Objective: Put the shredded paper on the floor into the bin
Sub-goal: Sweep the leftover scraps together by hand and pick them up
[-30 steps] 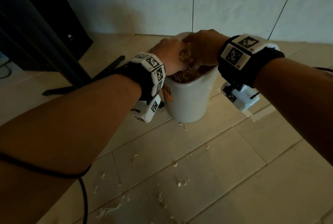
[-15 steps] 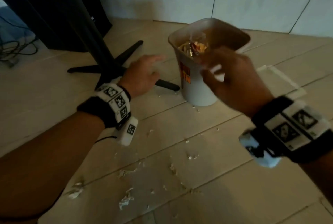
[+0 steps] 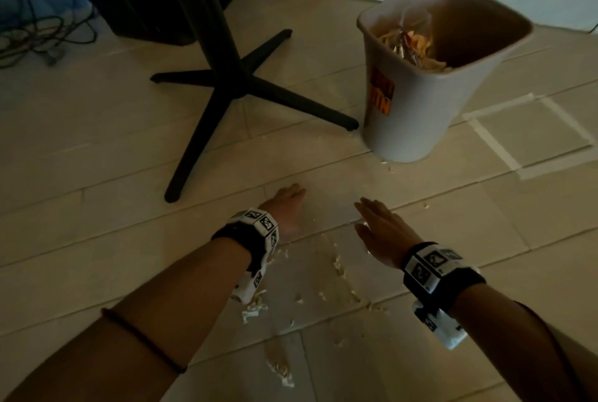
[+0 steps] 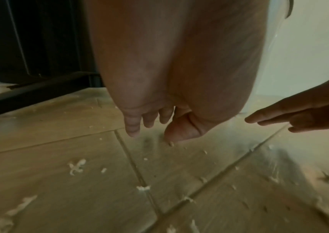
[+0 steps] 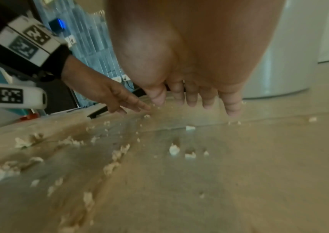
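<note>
A white bin (image 3: 420,110) with an orange label stands on the tiled floor at the upper right, with shredded paper (image 3: 411,45) and scraps heaped inside. Small bits of shredded paper (image 3: 338,264) lie scattered on the floor between and behind my hands, with clumps (image 3: 254,307) under my left forearm. My left hand (image 3: 286,204) reaches down to the floor with straight fingers (image 4: 132,126), holding nothing. My right hand (image 3: 377,223) hovers just above the floor, fingers (image 5: 233,107) extended, empty. Both hands are well short of the bin.
A black cross-shaped table base (image 3: 233,84) with a pole stands left of the bin, one foot ending close to the bin's base. White tape (image 3: 495,142) marks a rectangle on the floor right of the bin. Cables (image 3: 38,36) lie at the far left.
Both hands left the bin's mouth, where they had dropped shreds, and came down and back to the floor near the scattered paper. The view tilted down.
</note>
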The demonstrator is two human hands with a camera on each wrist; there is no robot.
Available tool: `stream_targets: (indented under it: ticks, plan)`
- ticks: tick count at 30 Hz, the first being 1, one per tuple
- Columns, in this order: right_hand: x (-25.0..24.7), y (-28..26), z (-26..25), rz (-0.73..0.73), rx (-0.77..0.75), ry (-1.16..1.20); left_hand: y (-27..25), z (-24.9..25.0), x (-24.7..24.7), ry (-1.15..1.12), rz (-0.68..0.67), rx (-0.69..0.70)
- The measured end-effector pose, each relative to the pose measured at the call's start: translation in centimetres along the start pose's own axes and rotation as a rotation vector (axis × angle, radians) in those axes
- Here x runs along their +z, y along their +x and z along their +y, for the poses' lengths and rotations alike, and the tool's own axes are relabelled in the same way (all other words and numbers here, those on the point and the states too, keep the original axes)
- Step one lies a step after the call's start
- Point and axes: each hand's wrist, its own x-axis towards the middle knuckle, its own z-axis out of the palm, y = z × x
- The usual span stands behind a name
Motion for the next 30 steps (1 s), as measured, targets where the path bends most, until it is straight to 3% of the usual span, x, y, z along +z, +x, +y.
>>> stream_targets:
  ticks: [4,11,14,18,21,24,27,30]
  plan:
    - [2.9,0.0,0.5,-0.084,0.008,-0.111,-0.7,1.3,1.5,0.069,-0.006,0.053]
    - [8.7,-5.5,-1.5,-0.086,-0.196,-0.186,-9.3,4.2,11.1,0.036,0.158,0.194]
    - [9.9,-6.9,-2.5,-0.074,-0.281,-0.078,-11.5,3.6,12.6,-0.039,0.230,0.257]
    - [8.2,-5.9,-1.9,0.052,-0.185,-0.002,-9.7,-1.0,9.7,-0.192,0.372,0.035]
    - [5.8,-3.4,-0.3,0.115,-0.005,-0.042,-7.1,-4.1,6.1,-0.256,0.299,-0.180]
    - [4.1,-1.4,1.2,0.079,0.122,-0.045,-5.3,-4.3,4.5,-0.260,0.223,-0.256]
    - [5.1,-1.7,1.3,0.033,0.108,-0.103,-4.8,-1.8,6.4,-0.164,0.199,-0.158]
    - [7.6,-4.0,-0.1,-0.019,-0.061,-0.153,-6.4,1.9,9.9,-0.080,0.193,0.071]
